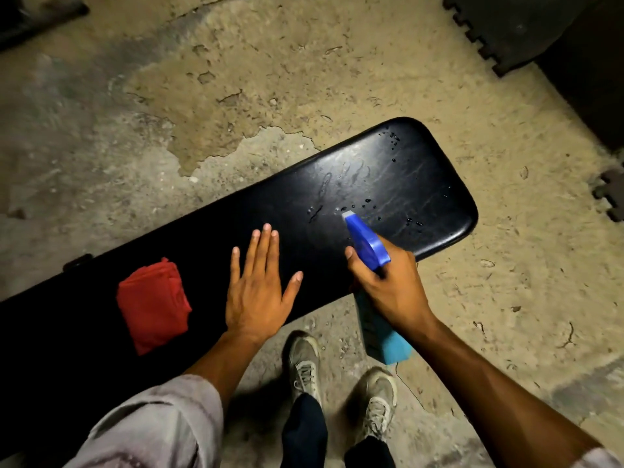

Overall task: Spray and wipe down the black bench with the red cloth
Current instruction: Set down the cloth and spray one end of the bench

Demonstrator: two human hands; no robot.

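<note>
The black padded bench (pixel 405 177) runs from lower left to upper right across the view, with droplets and wet streaks on its far end. A folded red cloth (pixel 153 305) lies on the bench to the left. My left hand (pixel 260 285) rests flat on the bench, fingers spread, just right of the cloth and holding nothing. My right hand (pixel 391 285) grips a spray bottle (pixel 368 248) with a blue head and teal body, its nozzle pointing at the wet end of the bench.
The floor (pixel 236 96) is cracked, patchy concrete. Dark interlocking mats (pixel 506 25) lie at the top right and another mat edge (pixel 611 194) at the right. My two shoes (pixel 304 363) stand on the floor beside the bench's near edge.
</note>
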